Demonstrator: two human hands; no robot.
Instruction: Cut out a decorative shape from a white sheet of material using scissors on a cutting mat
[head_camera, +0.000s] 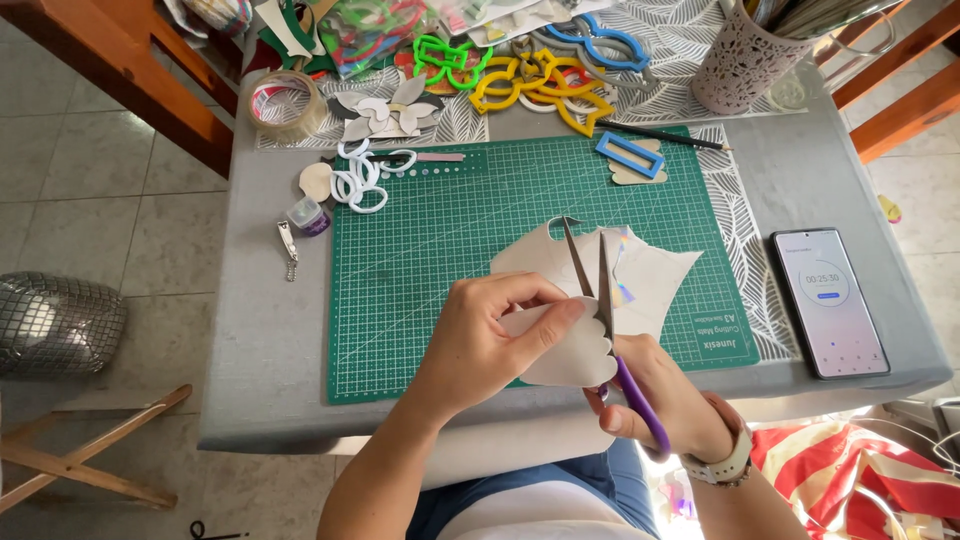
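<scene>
My left hand (485, 335) pinches a beige sheet of craft material (650, 275) with scalloped cut edges, holding it over the green cutting mat (430, 250). My right hand (650, 385) grips purple-handled scissors (600, 290), blades open and pointing away from me, cutting into the sheet. A shiny holographic patch shows on the sheet near the blades.
A phone (828, 300) with a lit screen lies at the right. Along the back lie coloured plastic templates (540, 80), a tape roll (285, 100), white cut-outs (362, 180), a pencil (665, 135), a blue frame (630, 155) and a white perforated pot (740, 65). Nail clippers (288, 245) rest at the left.
</scene>
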